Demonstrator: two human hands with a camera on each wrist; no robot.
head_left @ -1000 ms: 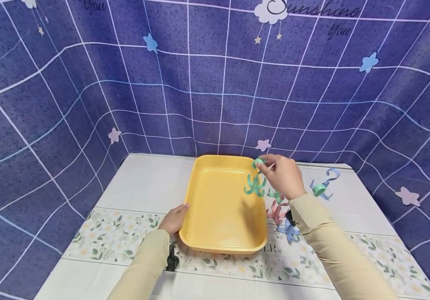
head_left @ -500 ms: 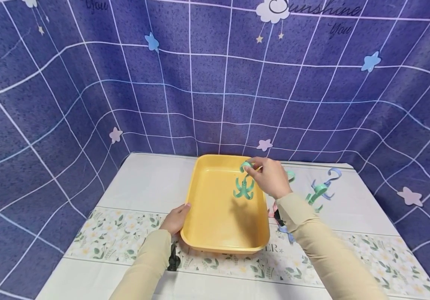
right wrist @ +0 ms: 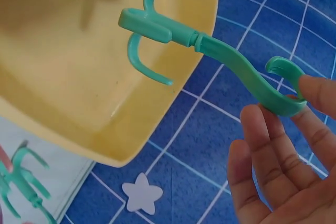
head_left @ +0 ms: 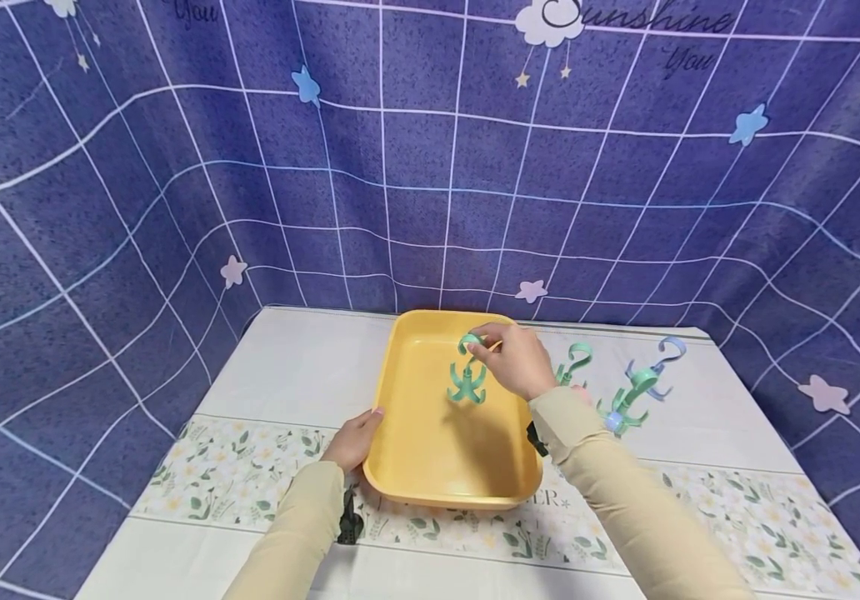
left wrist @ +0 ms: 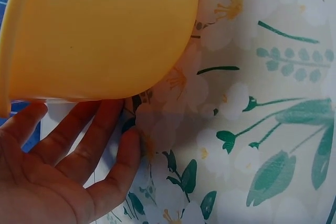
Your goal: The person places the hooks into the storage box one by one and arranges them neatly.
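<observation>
My right hand (head_left: pixel 516 360) pinches a green multi-prong hanging hook (head_left: pixel 467 385) by its curved top, between thumb and fingers. The hook hangs over the yellow tray (head_left: pixel 392 367), prongs down, and its shadow falls on the tray floor. In the right wrist view the same green hook (right wrist: pixel 236 72) shows its S-shaped stem and curved prongs. At the tray's left side, my left hand (head_left: pixel 352 439) holds the edge, thumb at the rim. In the left wrist view the left fingers (left wrist: pixel 84 153) meet the tray's outer wall (left wrist: pixel 105 40).
Right of the tray lie more hooks: a green hook (head_left: pixel 580 354), another green hook (head_left: pixel 628 400) and a blue hook (head_left: pixel 672 350). My right forearm partly covers this group. A purple-blue gridded curtain (head_left: pixel 430 208) stands behind the table (head_left: pixel 302 358), which has a floral-banded cover.
My right hand has carried the green hook leftward, from the tray's right edge to over its interior. More of the hooks on the right now show. My left hand stays at the tray.
</observation>
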